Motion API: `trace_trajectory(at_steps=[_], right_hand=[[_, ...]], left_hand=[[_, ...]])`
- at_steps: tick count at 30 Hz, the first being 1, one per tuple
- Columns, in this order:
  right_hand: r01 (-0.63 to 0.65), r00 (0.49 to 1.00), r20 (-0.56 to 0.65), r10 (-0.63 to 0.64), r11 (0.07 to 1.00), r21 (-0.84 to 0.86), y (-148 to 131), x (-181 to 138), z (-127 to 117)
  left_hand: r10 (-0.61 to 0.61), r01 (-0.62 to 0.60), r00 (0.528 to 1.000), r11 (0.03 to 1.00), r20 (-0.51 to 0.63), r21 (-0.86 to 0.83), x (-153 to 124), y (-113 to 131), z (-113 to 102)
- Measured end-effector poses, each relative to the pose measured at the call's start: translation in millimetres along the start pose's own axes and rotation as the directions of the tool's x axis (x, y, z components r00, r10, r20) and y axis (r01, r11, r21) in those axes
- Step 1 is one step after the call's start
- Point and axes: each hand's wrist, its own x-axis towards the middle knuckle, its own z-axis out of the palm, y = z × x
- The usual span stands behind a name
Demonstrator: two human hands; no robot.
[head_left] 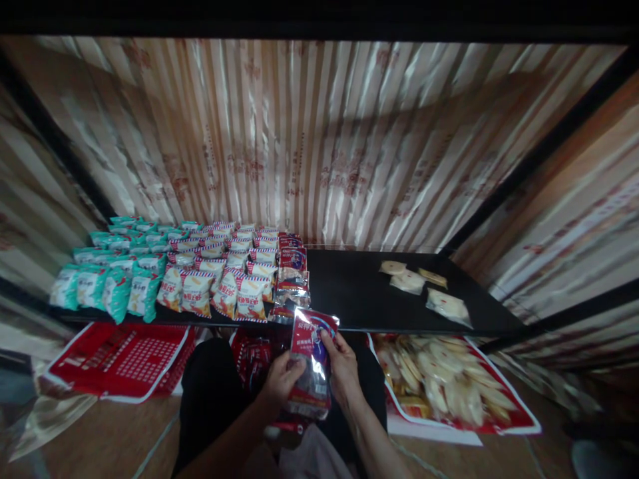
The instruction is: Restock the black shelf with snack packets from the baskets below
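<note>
Between my two hands is a shiny red snack packet (310,346) with a clear lower part and a small purple figure printed on it. My left hand (283,380) grips its left edge, thumb on the front. On the upper right side, my right hand (342,364) is closed round the edge with its thumb pressed on the print. Just beyond, a row of matching red packets (292,259) lies on the black shelf (344,286). Below my hands, partly hidden between my knees, a red basket (239,342) contains more red packets.
White-and-red snack bags (196,293) and teal bags (142,293) stand in rows on the shelf's left. Several pale, wrapped flat pieces (407,281) lie on its right. Underneath are a red basket (127,362) at left and one with pale packets (524,422) at right. Striped curtain (299,146) hangs behind.
</note>
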Motion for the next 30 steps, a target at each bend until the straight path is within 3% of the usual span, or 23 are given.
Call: trace_trajectory(at_steps=[3, 6, 11, 15, 22, 30], right_hand=[[0.038, 0.997, -0.073, -0.037, 0.999, 0.013, -7.6, 15.6, 3.8], [0.065, 0.992, -0.110, -0.065, 0.998, 0.000, -15.0, 34.8, 11.2], [0.111, 0.993, -0.035, -0.113, 0.993, -0.039, -23.8, 66.6, 29.2], [0.179, 0.984, 0.034, -0.176, 0.977, -0.114, -24.0, 89.7, 41.7], [0.393, 0.917, 0.092, -0.387, 0.843, -0.367, -7.2, 137.3, 49.7], [0.433, 0.894, 0.159, -0.420, 0.714, -0.550, 1.8, 157.4, 55.7]], left_hand=[[-0.025, 0.027, 0.999, 0.999, 0.040, -0.037, 1.3, -6.2, -0.1], [-0.078, 0.078, 0.996, 0.997, -0.049, 0.001, 5.4, -5.7, 2.1], [-0.064, 0.084, 0.966, 0.994, -0.250, 0.068, 24.0, 17.5, 8.1], [0.016, 0.012, 0.946, 0.996, -0.323, 0.086, 46.7, 35.8, 7.5], [0.112, -0.056, 0.911, 0.987, -0.397, 0.150, 85.0, 34.2, -4.4], [0.114, -0.003, 0.891, 0.969, -0.440, 0.246, 84.4, 37.0, -7.2]])
